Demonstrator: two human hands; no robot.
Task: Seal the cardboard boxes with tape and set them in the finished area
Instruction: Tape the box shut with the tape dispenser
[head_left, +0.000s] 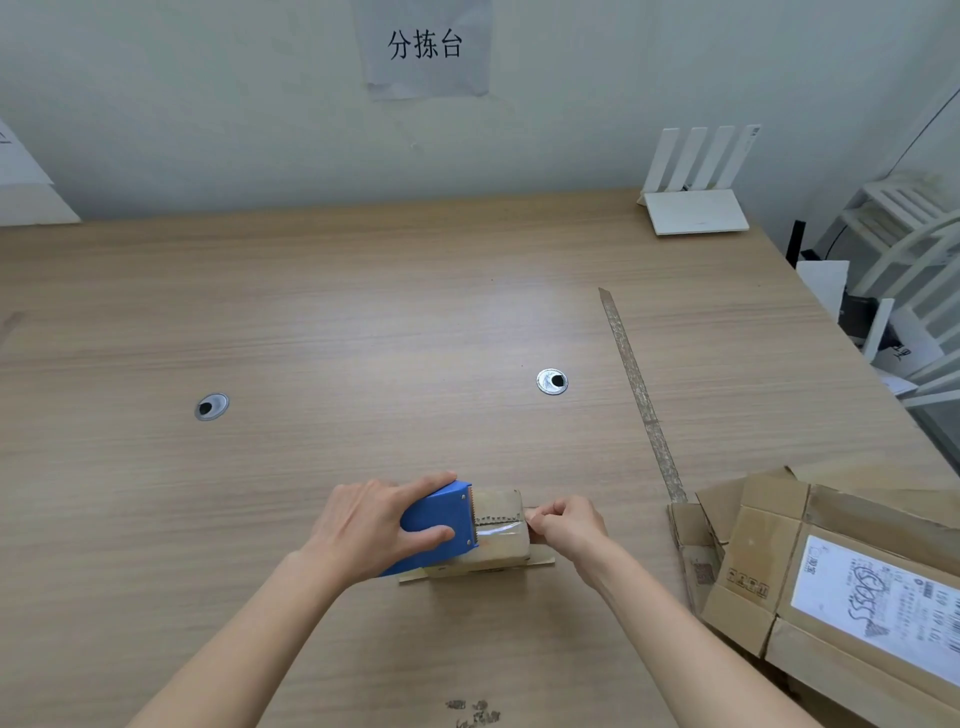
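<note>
With my left hand (371, 525) gripping the blue tape dispenser (435, 525) atop the small cardboard box (501, 540), my right hand (566, 525) fingers pinching the tape end, I'd pull taut, then press flat.

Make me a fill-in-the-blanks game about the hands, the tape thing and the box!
1. The left hand grips a tape dispenser whose colour is ____.
2. The dispenser rests on top of a small cardboard ____.
3. The right hand pinches the end of the ____.
4. The flattened boxes lie on the ____ side of the table.

Missing words: blue; box; tape; right
</note>
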